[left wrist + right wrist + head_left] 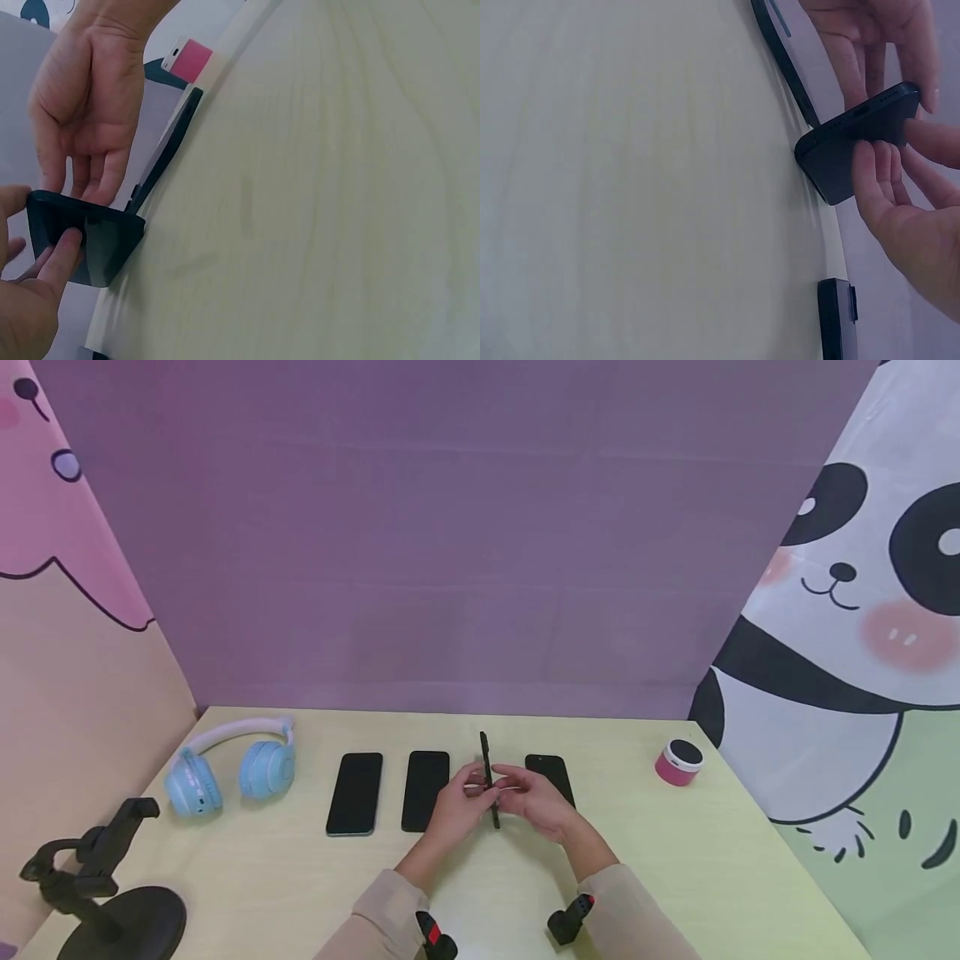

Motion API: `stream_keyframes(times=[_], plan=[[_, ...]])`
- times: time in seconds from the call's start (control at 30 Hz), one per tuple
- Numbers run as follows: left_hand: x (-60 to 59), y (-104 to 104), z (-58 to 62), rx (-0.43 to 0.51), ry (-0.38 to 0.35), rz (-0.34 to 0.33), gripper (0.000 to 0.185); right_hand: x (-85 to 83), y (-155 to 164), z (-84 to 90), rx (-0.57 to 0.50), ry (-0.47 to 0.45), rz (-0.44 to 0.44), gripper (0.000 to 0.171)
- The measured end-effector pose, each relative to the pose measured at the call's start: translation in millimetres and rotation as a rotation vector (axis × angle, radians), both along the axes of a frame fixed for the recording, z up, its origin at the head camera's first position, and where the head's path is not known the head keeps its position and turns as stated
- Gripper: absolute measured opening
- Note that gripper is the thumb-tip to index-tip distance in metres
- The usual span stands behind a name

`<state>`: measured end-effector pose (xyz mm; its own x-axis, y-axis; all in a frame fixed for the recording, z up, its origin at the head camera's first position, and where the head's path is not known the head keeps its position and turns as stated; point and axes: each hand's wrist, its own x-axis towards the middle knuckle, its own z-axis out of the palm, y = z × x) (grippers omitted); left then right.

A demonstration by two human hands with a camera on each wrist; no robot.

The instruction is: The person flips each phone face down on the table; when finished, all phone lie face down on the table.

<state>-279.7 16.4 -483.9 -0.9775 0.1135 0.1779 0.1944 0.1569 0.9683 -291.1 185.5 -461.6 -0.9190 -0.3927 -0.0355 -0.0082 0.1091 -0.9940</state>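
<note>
Both hands hold a dark smartphone (486, 752) tilted up on edge above the table, so the head view catches it as a thin line. My left hand (456, 806) grips it from the left, a fingertip (71, 236) pressed to its flat face. From the other side my right hand (542, 806) pinches it, with curved fingers (866, 169) against the face. Two more black phones lie flat to the left, one phone (355, 793) farther out and one phone (424, 789) beside the left hand. Another dark phone (550, 772) lies partly hidden behind the right hand.
Blue and lilac headphones (266, 768) rest at the table's back left. A black stand (123, 927) with a round base occupies the front left corner. A pink and white cylinder (678, 764) stands at the right. A purple backdrop (450, 568) rises behind the table (712, 860).
</note>
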Motion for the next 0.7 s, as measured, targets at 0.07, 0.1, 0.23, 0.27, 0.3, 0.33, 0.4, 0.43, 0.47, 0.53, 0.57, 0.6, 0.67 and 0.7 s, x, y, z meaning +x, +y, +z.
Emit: stream_keyframes(times=[0.07, 0.1, 0.23, 0.27, 0.3, 0.33, 0.4, 0.43, 0.47, 0.53, 0.57, 0.6, 0.67, 0.7], plan=[[1.2, -1.2, 1.9, -0.032, 0.021, 0.007, 0.042, 0.6, -0.1, -0.8, 0.024, 0.006, -0.001, 0.055], [1.5, -1.8, 2.9, -0.043, 0.024, 0.010, 0.040, 0.9, -0.3, -1.5, 0.032, 0.001, -0.001, 0.055], [1.7, -4.6, 4.3, -0.093, 0.047, 0.040, 0.031, 2.4, -0.5, -3.0, 0.086, -0.009, -0.009, 0.054], [1.5, -5.4, 4.5, -0.103, 0.053, 0.049, 0.030, 2.6, -0.6, -3.1, 0.099, -0.015, -0.017, 0.053], [1.3, -6.1, 4.4, -0.118, 0.062, 0.060, 0.030, 2.9, -0.8, -3.1, 0.112, -0.016, -0.026, 0.053], [1.1, -6.8, 4.3, -0.131, 0.074, 0.069, 0.030, 2.8, -0.9, -3.3, 0.133, -0.013, -0.039, 0.052], [0.7, -7.8, 3.3, -0.169, 0.096, 0.087, 0.031, 2.5, -1.0, -4.0, 0.166, -0.002, -0.061, 0.050], [0.6, -8.4, 2.6, -0.185, 0.106, 0.096, 0.031, 2.3, -1.3, -4.3, 0.183, 0.005, -0.075, 0.049], [0.5, -8.9, 1.9, -0.203, 0.116, 0.103, 0.031, 1.8, -1.9, -4.7, 0.205, 0.011, -0.087, 0.049], [0.4, -9.3, -0.2, -0.228, 0.127, 0.112, 0.031, 0.7, -2.9, -6.1, 0.254, 0.025, -0.110, 0.047], [0.4, -9.5, -1.2, -0.237, 0.129, 0.115, 0.032, 0.3, -3.4, -6.4, 0.282, 0.039, -0.120, 0.046], [0.4, -9.5, -2.0, -0.246, 0.129, 0.117, 0.033, 0.0, -4.1, -6.4, 0.316, 0.050, -0.133, 0.046], [0.1, -9.1, -4.2, -0.262, 0.134, 0.118, 0.035, -0.2, -5.4, -6.5, 0.404, 0.079, -0.156, 0.046], [-0.1, -8.6, -5.4, -0.274, 0.137, 0.117, 0.037, 0.0, -5.9, -6.3, 0.450, 0.098, -0.168, 0.046]])
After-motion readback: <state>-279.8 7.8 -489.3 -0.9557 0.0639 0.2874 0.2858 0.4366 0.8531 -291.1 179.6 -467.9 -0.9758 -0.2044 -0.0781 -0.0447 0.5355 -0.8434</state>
